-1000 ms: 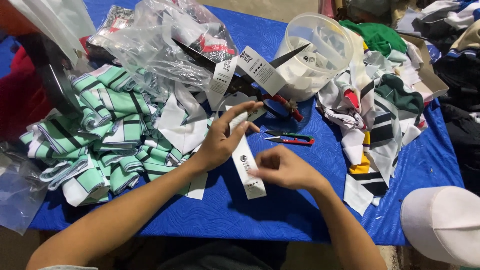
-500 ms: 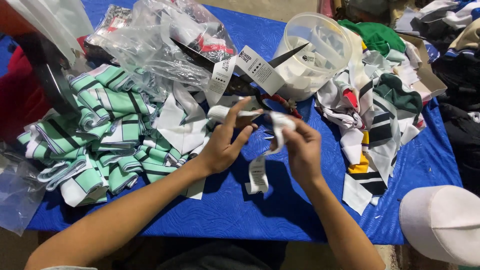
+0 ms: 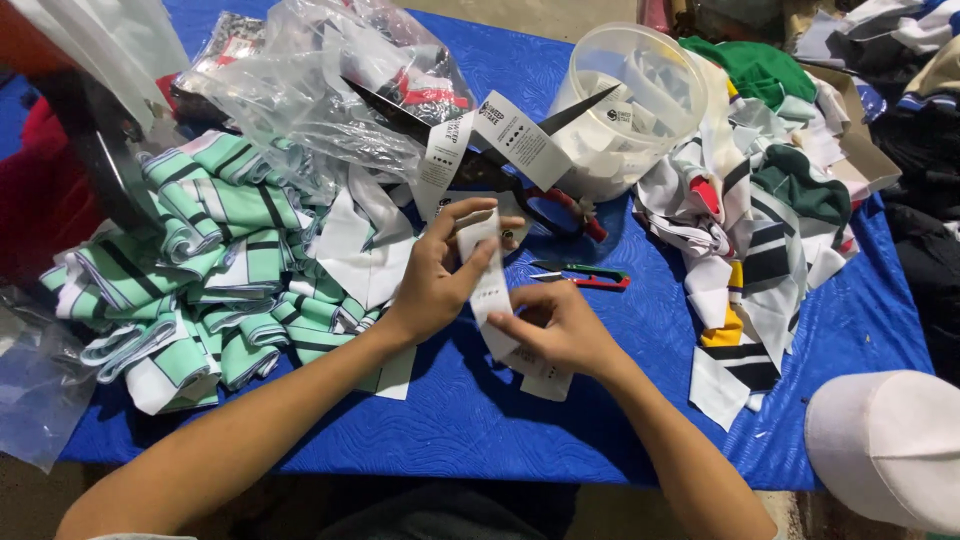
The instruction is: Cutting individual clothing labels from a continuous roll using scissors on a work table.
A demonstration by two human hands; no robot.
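Observation:
My left hand (image 3: 437, 272) and my right hand (image 3: 558, 328) both grip a long white printed label strip (image 3: 490, 285) above the blue table cover (image 3: 470, 420). The left hand pinches the strip's upper part with the thumb and fingers. Lower down, the right hand holds the strip, and its loose end (image 3: 543, 380) lies on the cover. Small red and green thread snips (image 3: 585, 274) lie just beyond my right hand. Large black scissors with red handles (image 3: 560, 205) rest behind the strip.
A pile of green, white and black striped fabric pieces (image 3: 190, 280) lies left. Clear plastic bags (image 3: 320, 90) sit behind it. A translucent tub of labels (image 3: 630, 100) stands at the back. More striped fabric (image 3: 760, 240) lies right. A white cap (image 3: 890, 450) is at bottom right.
The strip hung bunched between my raised hands half a second ago. Now it is pulled out straight, with my right hand moved down toward the table.

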